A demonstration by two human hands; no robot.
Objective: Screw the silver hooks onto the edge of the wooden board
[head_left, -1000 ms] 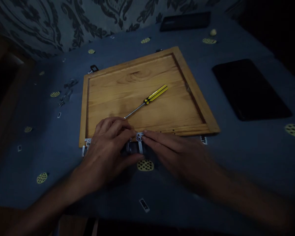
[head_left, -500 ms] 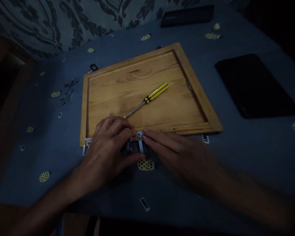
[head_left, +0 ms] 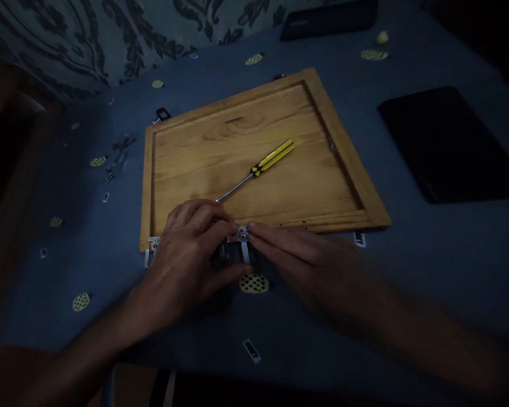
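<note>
A framed wooden panel (head_left: 322, 192) lies on the blue cloth. At its near edge sits a handle with a dark grip (head_left: 231, 254) and a small metal plate (head_left: 242, 233) at its right end. Over this handle curls my left hand (head_left: 186, 249), closed around it, its thumb below the grip. My right hand (head_left: 305, 254) has its fingers together, fingertips pressed against the plate's right side; its thumb is hidden. Another metal plate (head_left: 154, 243) shows left of my left hand. On the panel rests a screwdriver (head_left: 274, 158) with a yellow and black handle, its tip near my left knuckles.
Small metal parts (head_left: 110, 174) lie on the cloth to the left, by a clear plastic bag (head_left: 122, 144). Black fittings (head_left: 163, 114) stick out at the panel's far edge. A dark flat tablet-like object (head_left: 449, 147) is on the right, and a long dark object (head_left: 331, 21) stands behind.
The view has shifted slightly, so most things sit a little further right. Both hands keep their place at the handle, with no clear movement of it along the panel's edge.
</note>
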